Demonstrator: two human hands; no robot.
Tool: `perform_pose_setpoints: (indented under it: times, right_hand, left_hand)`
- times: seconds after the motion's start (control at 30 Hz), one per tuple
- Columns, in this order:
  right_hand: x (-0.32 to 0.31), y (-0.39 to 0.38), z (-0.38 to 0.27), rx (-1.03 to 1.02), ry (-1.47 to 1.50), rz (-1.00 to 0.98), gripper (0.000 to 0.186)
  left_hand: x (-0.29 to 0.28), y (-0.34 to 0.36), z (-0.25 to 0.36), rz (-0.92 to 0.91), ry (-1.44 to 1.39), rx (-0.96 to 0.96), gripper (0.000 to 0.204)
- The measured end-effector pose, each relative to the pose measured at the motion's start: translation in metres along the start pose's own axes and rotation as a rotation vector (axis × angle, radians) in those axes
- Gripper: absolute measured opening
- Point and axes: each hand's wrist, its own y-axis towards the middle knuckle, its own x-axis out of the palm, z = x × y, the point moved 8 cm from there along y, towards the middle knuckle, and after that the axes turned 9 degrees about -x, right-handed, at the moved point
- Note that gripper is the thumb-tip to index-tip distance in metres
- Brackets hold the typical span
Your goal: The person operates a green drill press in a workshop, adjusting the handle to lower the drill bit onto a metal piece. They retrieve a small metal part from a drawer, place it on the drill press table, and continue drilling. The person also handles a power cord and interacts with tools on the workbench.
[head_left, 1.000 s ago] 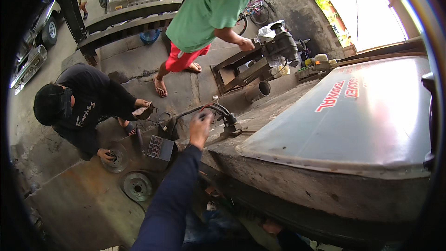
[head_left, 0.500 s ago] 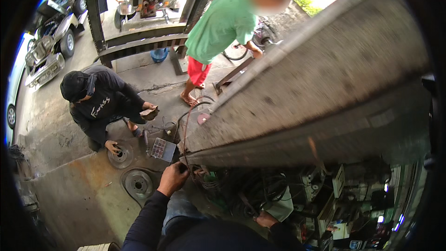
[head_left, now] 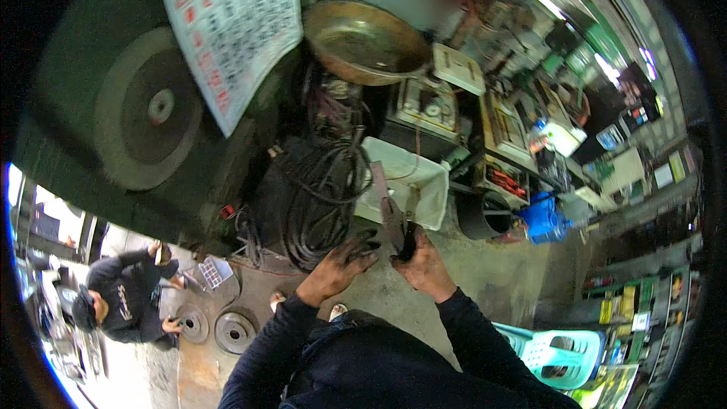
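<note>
My right hand (head_left: 425,266) grips a long, flat, grey-brown tool (head_left: 392,220) by its dark end. The tool points up and away, over a white plastic bin; its exact kind does not show. My left hand (head_left: 338,269) is just beside it, fingers stretched toward the tool and blackened at the tips. It holds nothing I can see. Beyond my left hand lies a thick bundle of black cables (head_left: 318,197). The white bin (head_left: 435,195) stands past both hands.
At far left, a co-worker in black (head_left: 125,295) crouches by a brake disc (head_left: 191,323). Another disc (head_left: 235,333) lies nearer me, a compartment box (head_left: 216,273) beyond. A calendar (head_left: 242,38) hangs beside a large round pan (head_left: 367,42). Turquoise plastic chairs (head_left: 564,356) stand right.
My view has swung right, from the yard toward the workshop interior. My left hand has opened and come near my right hand, which now holds the tool raised in front of me.
</note>
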Motion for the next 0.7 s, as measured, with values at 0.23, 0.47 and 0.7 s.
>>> perform_pose_setpoints:
  times: [0.23,0.47,0.7]
  right_hand:
    - [-0.092,-0.060,0.034,-0.047,0.013,0.390,0.076]
    - [-0.135,-0.111,0.137,0.483,0.324,0.205,0.073]
    - [-0.208,-0.063,0.270,0.391,0.810,0.361,0.067]
  left_hand:
    - [0.153,0.101,0.011,0.012,-0.751,-0.684,0.039]
    - [0.223,0.200,0.059,-0.091,-0.406,-0.201,0.051]
    - [0.354,0.330,0.085,-0.558,-0.607,-0.462,0.046]
